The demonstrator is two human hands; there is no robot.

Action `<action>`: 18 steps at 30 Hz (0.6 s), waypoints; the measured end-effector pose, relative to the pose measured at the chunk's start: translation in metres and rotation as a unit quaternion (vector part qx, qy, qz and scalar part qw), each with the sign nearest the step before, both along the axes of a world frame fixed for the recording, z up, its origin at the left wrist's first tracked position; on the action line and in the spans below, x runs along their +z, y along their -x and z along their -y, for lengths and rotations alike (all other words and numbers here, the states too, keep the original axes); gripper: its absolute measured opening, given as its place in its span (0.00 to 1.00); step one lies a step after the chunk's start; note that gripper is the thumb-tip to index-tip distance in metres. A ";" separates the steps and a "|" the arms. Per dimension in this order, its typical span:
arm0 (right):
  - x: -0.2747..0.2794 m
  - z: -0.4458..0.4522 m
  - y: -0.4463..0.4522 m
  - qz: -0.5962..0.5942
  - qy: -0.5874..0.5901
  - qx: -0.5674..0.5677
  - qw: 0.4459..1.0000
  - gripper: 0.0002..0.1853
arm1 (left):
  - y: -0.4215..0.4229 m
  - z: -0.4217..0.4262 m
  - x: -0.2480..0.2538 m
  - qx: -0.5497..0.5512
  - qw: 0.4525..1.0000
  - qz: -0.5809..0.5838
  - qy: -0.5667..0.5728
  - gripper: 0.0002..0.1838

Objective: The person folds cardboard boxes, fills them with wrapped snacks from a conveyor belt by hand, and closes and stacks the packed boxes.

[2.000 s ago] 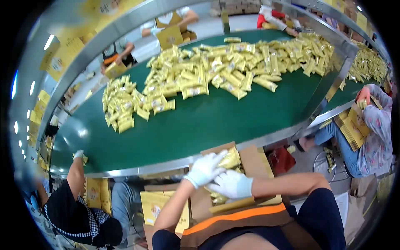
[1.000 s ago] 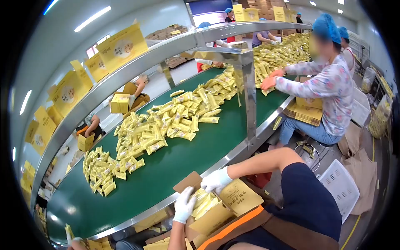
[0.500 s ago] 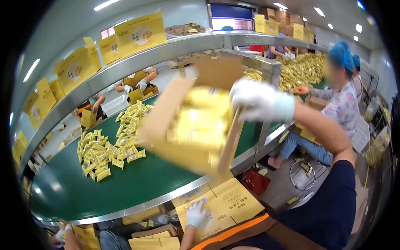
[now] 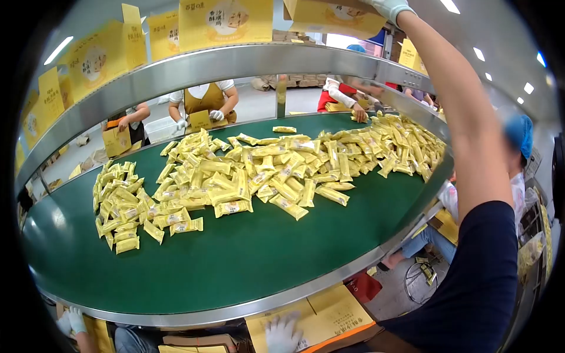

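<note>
The green worktop (image 4: 247, 265) carries piled yellow packets (image 4: 265, 170). Your hands are apart: left hand (image 4: 283, 334) open on the flat carton (image 4: 332, 312); right hand (image 4: 389, 8) at the yellow box (image 4: 335, 19) above the metal rail (image 4: 200, 63), its grip out of frame.

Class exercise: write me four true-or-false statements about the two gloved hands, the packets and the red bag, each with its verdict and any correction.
1. Yellow wrapped packets lie heaped on the flat green work surface. True.
2. The white-gloved left hand is holding one of the packets. False: it rests on flat yellow printed cardboard.
3. The white-gloved right hand is raised to a yellow printed box above the curved silvery metal shelf. True.
4. The dark red bag lies among the packets. False: it is below the near edge of the green surface.
</note>
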State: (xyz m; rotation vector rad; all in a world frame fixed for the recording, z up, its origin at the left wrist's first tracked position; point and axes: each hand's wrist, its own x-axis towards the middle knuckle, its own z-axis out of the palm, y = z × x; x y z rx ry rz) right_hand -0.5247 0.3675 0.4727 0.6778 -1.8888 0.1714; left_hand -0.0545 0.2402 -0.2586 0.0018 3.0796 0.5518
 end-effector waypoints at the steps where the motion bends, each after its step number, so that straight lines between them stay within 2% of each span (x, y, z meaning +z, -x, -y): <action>1: -0.002 0.012 0.015 0.027 -0.015 0.009 0.999 0.20 | 0.003 -0.003 -0.004 0.026 0.999 0.004 -0.025 0.32; 2: -0.008 0.021 0.029 0.057 -0.029 0.015 0.998 0.20 | 0.001 -0.004 -0.005 0.051 0.997 0.012 -0.049 0.32; 3: -0.014 0.030 0.052 0.002 -0.040 0.055 0.998 0.18 | 0.004 -0.002 0.004 0.046 0.996 0.057 -0.057 0.34; 5: -0.024 0.052 0.091 -0.009 -0.050 -0.005 0.999 0.16 | 0.004 -0.003 -0.010 0.042 0.997 0.036 -0.052 0.34; 7: -0.034 0.070 0.093 0.021 -0.089 -0.046 0.995 0.14 | 0.002 -0.005 -0.013 0.039 0.998 0.030 -0.050 0.35; 8: -0.041 0.077 0.089 0.020 -0.077 -0.012 0.997 0.13 | 0.002 -0.005 -0.010 0.037 0.997 0.033 -0.050 0.35; 10: -0.049 0.084 0.087 0.001 -0.061 -0.024 0.998 0.12 | 0.003 -0.005 -0.002 0.041 0.997 0.033 -0.051 0.35; 12: -0.061 0.092 0.109 0.054 -0.062 -0.092 0.992 0.23 | 0.006 -0.006 0.007 0.049 0.997 0.024 -0.048 0.35; 13: -0.063 0.090 0.088 0.163 -0.163 -0.140 0.963 0.28 | 0.009 -0.006 0.022 0.063 0.996 0.021 -0.061 0.33; 14: -0.079 0.081 0.068 0.164 -0.217 -0.154 0.950 0.28 | 0.009 -0.005 0.039 0.076 0.994 0.020 -0.071 0.31; 16: -0.146 0.068 0.006 0.100 -0.145 -0.073 0.982 0.27 | 0.008 -0.007 0.063 0.111 0.991 0.031 -0.067 0.31; 17: -0.195 0.050 -0.009 0.055 -0.083 0.101 0.990 0.25 | 0.006 -0.007 0.064 0.138 0.988 0.046 -0.051 0.32; 18: -0.246 0.035 -0.051 0.018 -0.074 0.176 0.981 0.22 | 0.004 -0.004 0.064 0.169 0.983 0.062 -0.033 0.33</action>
